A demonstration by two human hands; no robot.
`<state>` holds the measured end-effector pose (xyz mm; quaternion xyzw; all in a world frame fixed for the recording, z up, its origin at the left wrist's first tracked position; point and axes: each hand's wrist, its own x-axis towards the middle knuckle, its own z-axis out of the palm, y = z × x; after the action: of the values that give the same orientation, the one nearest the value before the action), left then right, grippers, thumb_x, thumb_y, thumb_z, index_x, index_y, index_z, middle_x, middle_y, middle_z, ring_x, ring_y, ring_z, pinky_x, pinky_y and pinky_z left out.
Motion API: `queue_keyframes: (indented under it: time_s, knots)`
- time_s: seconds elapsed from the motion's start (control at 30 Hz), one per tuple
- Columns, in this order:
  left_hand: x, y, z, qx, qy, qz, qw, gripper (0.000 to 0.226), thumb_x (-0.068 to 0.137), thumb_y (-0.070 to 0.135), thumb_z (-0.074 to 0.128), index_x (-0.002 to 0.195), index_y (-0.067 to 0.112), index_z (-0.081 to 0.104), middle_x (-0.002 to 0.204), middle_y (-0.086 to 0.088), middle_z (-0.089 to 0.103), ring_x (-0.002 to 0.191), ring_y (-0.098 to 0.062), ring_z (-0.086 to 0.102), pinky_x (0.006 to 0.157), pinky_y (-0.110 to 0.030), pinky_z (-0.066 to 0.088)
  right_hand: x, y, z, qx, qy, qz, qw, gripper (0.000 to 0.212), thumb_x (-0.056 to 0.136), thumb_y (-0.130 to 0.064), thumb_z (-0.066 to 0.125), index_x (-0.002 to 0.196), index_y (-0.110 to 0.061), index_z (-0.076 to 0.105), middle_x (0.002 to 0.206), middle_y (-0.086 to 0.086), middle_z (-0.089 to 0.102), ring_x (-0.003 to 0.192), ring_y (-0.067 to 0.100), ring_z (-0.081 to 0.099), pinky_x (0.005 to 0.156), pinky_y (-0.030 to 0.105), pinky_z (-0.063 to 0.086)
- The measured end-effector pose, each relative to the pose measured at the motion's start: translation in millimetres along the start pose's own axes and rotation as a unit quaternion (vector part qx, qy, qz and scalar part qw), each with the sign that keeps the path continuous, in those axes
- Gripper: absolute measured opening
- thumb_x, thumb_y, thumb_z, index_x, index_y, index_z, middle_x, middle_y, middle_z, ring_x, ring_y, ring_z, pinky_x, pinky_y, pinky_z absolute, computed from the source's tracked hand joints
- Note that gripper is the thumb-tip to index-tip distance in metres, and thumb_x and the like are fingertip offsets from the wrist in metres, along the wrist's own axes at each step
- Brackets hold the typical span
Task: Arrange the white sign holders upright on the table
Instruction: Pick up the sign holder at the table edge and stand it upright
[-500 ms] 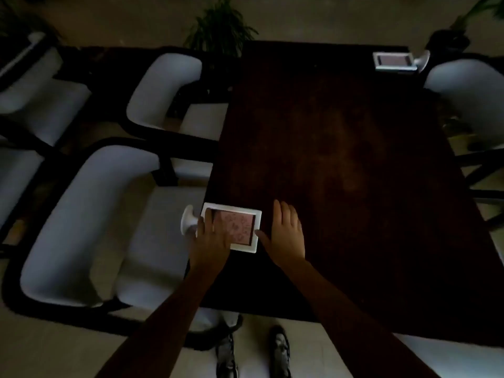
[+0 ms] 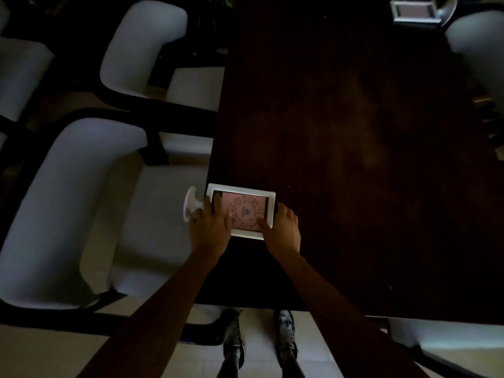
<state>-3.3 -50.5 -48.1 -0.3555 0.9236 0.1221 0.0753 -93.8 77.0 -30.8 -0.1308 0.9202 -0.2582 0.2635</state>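
Note:
A white sign holder (image 2: pixel 245 192) with a pink printed card lies flat at the left edge of the dark wooden table (image 2: pixel 354 132). Its round white base (image 2: pixel 190 203) sticks out past the table edge, over a chair seat. My left hand (image 2: pixel 211 227) grips the holder's left side, thumb on the card. My right hand (image 2: pixel 282 230) grips its lower right corner, fingers curled round the frame. A second white sign holder (image 2: pixel 414 12) lies flat at the table's far right corner, its base pointing right.
White-cushioned chairs with black frames stand along the left side: one (image 2: pixel 81 203) beside the holder, another (image 2: pixel 144 50) further back. A chair (image 2: pixel 474 36) stands at the far right. My shoes (image 2: pixel 259 339) are on the pale floor at the table's near end.
My right hand has moved left from flat on the table onto the holder's right corner. The left hand stays on the holder, which has hardly shifted. The view has come closer.

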Motion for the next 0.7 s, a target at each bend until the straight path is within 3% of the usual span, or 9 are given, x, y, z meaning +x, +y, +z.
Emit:
queue_keyframes:
  time_s: [0.17,0.27,0.37,0.43,0.6,0.7]
  knots:
    - [-1,4,10,-0.004,0.005,-0.011,1.000,0.055,0.083,0.025,0.060,0.129,0.001,0.041,0.130,-0.034,0.047,0.104,-0.051,0.053,0.077,-0.055,0.051,4,-3,10,0.059,0.018,0.066,0.996,0.056,0.088,-0.027,0.060,0.135,-0.008,0.037,0.137,0.013,0.047,0.128,0.028,0.043,0.099,0.044,0.046]
    - [-6,6,13,-0.006,0.020,-0.025,0.999,0.052,0.080,0.023,0.065,0.123,0.000,0.048,0.125,-0.035,0.051,0.100,-0.050,0.056,0.076,-0.055,0.051,9,-4,11,0.123,0.015,0.113,0.986,0.041,0.088,-0.021,0.060,0.125,-0.007,0.049,0.127,0.014,0.055,0.114,0.028,0.055,0.089,0.040,0.051]
    - [-8,-1,14,0.001,0.043,-0.016,0.999,0.046,0.089,0.033,0.046,0.123,0.001,0.048,0.124,-0.031,0.054,0.100,-0.047,0.057,0.077,-0.052,0.051,12,-4,5,0.161,0.001,0.120,0.980,0.025,0.087,-0.014,0.058,0.111,-0.006,0.058,0.112,0.010,0.064,0.092,0.021,0.062,0.065,0.027,0.050]
    - [-6,-6,13,-0.012,0.052,-0.015,0.998,0.052,0.090,0.039,0.033,0.122,0.001,0.049,0.122,-0.031,0.054,0.099,-0.046,0.057,0.076,-0.052,0.051,12,-6,-4,0.193,-0.008,0.111,0.975,0.024,0.088,-0.012,0.058,0.111,-0.006,0.056,0.105,0.006,0.063,0.084,0.014,0.057,0.058,0.018,0.044]
    - [-6,-3,5,-0.136,0.087,-0.029,0.986,0.060,0.088,0.044,0.022,0.123,0.001,0.046,0.125,-0.032,0.051,0.103,-0.050,0.052,0.078,-0.059,0.049,6,-27,-24,0.287,-0.029,0.044,0.957,0.023,0.091,-0.008,0.054,0.112,-0.007,0.048,0.104,0.004,0.056,0.085,0.012,0.057,0.062,0.019,0.049]
    - [-6,0,-6,-0.197,0.141,-0.029,0.970,0.059,0.091,0.043,0.020,0.120,0.001,0.049,0.122,-0.029,0.053,0.102,-0.048,0.053,0.078,-0.058,0.051,3,-42,-36,0.305,-0.027,-0.017,0.952,0.021,0.090,-0.009,0.056,0.109,-0.008,0.048,0.107,0.009,0.059,0.096,0.023,0.063,0.075,0.034,0.057]
